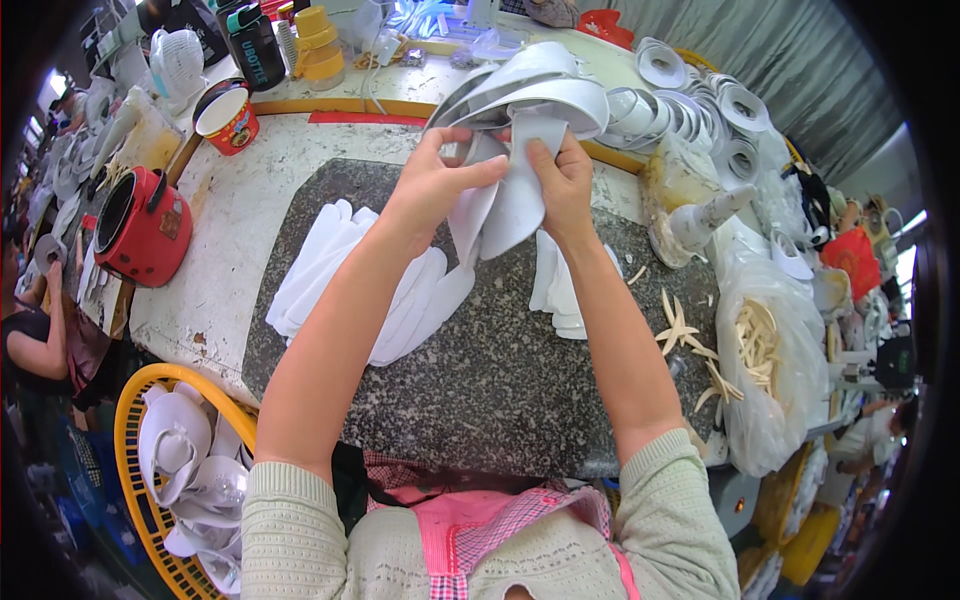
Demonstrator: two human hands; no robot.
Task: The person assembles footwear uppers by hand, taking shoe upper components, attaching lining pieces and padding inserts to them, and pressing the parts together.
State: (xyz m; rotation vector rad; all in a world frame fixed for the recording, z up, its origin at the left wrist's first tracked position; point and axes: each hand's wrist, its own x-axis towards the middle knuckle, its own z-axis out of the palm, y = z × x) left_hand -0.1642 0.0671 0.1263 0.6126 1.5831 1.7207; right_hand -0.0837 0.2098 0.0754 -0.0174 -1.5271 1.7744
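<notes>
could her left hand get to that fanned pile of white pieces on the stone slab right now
Probably not at once: the left hand is pinching the white shoe piece together with the right hand. Nothing blocks the path down to the white pile.

A shoe workshop: white cut pieces (330,270) piled on a stone table (500,380), basket (135,400) of parts, co-workers nearby.

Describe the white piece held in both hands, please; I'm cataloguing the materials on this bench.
The white piece is a thin, flexible sheet, like foam or synthetic leather, long with a rounded lower end. It hangs tilted above the dark stone slab. The left hand pinches its left edge, the right hand its upper right. Its top meets a stack of curved white pieces.
</notes>
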